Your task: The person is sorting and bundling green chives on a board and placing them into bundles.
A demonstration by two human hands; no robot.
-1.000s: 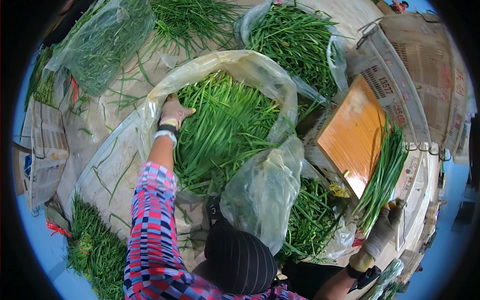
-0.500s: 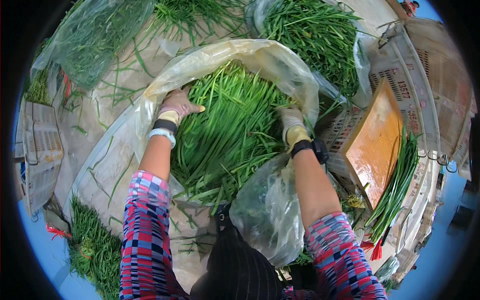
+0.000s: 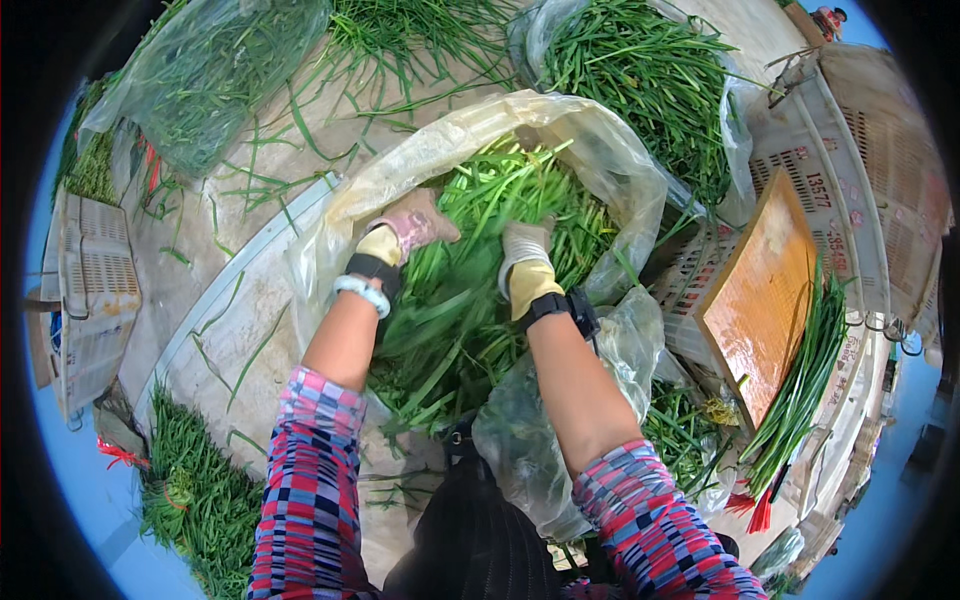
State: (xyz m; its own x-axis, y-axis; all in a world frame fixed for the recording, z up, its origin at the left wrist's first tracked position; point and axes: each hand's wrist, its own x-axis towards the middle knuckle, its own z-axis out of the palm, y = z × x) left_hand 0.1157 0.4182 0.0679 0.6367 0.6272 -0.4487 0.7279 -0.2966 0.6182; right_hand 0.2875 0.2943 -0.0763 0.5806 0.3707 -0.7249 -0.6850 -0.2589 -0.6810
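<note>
Nearest, a black garment with thin pale stripes (image 3: 465, 540) lies between two sleeves in red, blue and pale checks (image 3: 310, 470). At the lower left sits a heap of dark green stalks (image 3: 195, 490).

Just beyond, both gloved hands reach into a wide, open bag of clear, yellowish plastic (image 3: 450, 140), its rim rolled around a mass of long, flat green stalks (image 3: 430, 350). The left hand (image 3: 415, 222), in a pinkish glove, is at the bag's left side; the right hand (image 3: 525, 255), in a grey and yellow glove, presses among the stalks. The fingers of both are bent down into the greens, partly hidden; I cannot tell whether they close on any.

The stalks look light singly, limp and easily bruised, probably slick if damp; a broad, gentle hold around the pale, thicker ends at the far side should suit them better than pinching the leaf tips. The thin bag would likely sag if pulled by its rim.

Farther right, a glossy orange-brown wooden board (image 3: 765, 310) stands beside a tidy bundle of long green stalks (image 3: 800, 370). Farthest, another clear bag bulges with cut greens (image 3: 640, 90).
</note>
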